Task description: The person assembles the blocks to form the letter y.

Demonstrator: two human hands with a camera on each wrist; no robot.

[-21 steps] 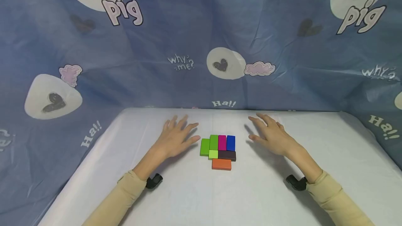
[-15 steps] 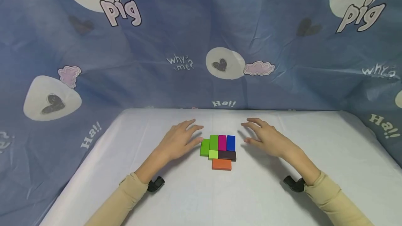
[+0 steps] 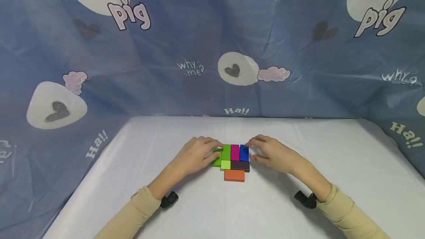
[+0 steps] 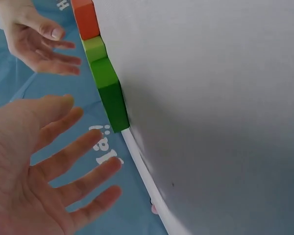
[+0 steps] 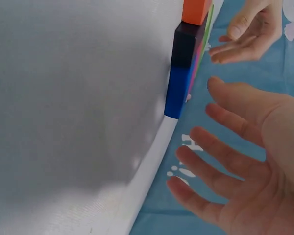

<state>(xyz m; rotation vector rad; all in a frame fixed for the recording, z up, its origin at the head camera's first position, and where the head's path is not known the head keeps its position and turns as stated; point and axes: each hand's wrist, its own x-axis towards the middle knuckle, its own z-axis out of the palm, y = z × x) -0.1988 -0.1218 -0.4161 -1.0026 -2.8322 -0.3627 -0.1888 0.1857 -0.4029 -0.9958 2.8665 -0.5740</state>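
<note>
Small flat coloured blocks lie side by side on the white table. A green block [image 3: 226, 151], a magenta block [image 3: 235, 152] and a blue block [image 3: 244, 154] form the back row. Another green block [image 3: 216, 162] sits at the left. In front are a lime block [image 3: 225, 165], a dark block [image 3: 240, 165] and an orange block [image 3: 234, 175]. My left hand [image 3: 198, 155] is over the left green block, overlapping it in the head view. My right hand [image 3: 276, 155] is at the blue block's right side. Both hold nothing, with fingers spread and relaxed in the wrist views.
The white-covered table [image 3: 196, 209] runs up to a blue printed cloth [image 3: 166, 91] hanging behind it. Black devices are strapped on both wrists, the left strap [image 3: 169, 199] and the right strap [image 3: 304, 199], below tan sleeves.
Both hands have come inward and toward the blocks, the left moving right and the right moving left. The blocks keep their arrangement.
</note>
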